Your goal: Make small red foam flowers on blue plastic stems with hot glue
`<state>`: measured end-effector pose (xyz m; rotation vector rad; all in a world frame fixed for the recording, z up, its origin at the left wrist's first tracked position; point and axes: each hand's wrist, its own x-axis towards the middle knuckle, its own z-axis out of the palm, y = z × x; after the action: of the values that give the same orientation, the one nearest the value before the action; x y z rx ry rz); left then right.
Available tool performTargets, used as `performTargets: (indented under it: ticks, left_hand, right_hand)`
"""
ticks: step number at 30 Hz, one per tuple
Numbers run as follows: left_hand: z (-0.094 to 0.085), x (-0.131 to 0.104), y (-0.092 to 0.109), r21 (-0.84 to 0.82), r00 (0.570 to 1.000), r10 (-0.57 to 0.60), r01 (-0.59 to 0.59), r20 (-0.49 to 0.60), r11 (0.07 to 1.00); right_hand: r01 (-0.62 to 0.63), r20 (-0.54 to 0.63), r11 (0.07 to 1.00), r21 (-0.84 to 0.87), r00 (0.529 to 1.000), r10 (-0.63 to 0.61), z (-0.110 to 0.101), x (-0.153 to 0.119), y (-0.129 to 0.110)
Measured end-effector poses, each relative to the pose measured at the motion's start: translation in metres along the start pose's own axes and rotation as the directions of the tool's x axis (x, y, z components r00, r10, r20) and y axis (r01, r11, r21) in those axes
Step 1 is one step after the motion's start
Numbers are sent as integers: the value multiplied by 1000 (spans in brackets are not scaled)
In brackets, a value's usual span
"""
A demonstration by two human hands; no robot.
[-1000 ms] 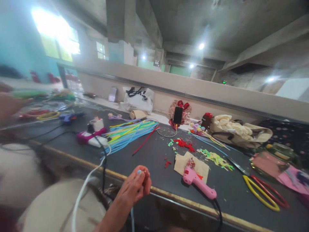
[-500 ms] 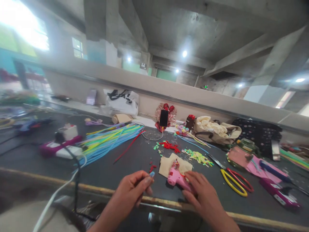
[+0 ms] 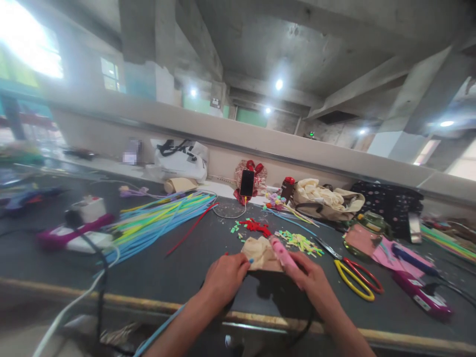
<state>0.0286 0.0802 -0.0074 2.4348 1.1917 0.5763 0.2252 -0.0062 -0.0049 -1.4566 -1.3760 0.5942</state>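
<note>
Pinched between the thumb and fingers of my left hand [image 3: 226, 277] is a small blue piece [image 3: 251, 261], at the left edge of a crumpled beige cloth [image 3: 260, 253]. My right hand [image 3: 310, 277] is wrapped round the handle of a pink glue gun [image 3: 284, 255], raised over the cloth's right side. Behind the cloth lie small red pieces [image 3: 256, 227] and a heap of yellow-green pieces [image 3: 300, 242]. Fingers of both hands are closed.
Blue, green and yellow strips [image 3: 167, 218] lie at the left, near a power strip [image 3: 85, 233]. Scissors [image 3: 355, 280] with red and yellow handles lie at the right. A phone [image 3: 246, 183] stands at the back beside bags. A pale cable crosses the left edge.
My right hand has taken hold of the pink glue gun and lifted it from the cloth. My left hand has moved right and up to the cloth's edge with the blue piece.
</note>
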Motion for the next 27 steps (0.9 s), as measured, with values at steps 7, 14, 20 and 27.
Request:
performTargets:
  ticks: [7,14,20,27]
  left_hand:
    - [-1,0,-2,-45,1000,16,-16,8,999]
    - [-1,-4,1,-229,975,140,-178,-172,957]
    - [-17,-6,3,-536,960,0,-156,-279,829]
    - [-45,-27,-7,-971,972,-232,85,31,225]
  right_hand:
    - [-75,-67,705,705,983,171,-13,7,5]
    - [-55,-23,541,839,990,137,-5,5,4]
    - [-105,63,433,895,992,110,9,2,1]
    - [-138,177,619,773,984,-1,51,-5,-10]
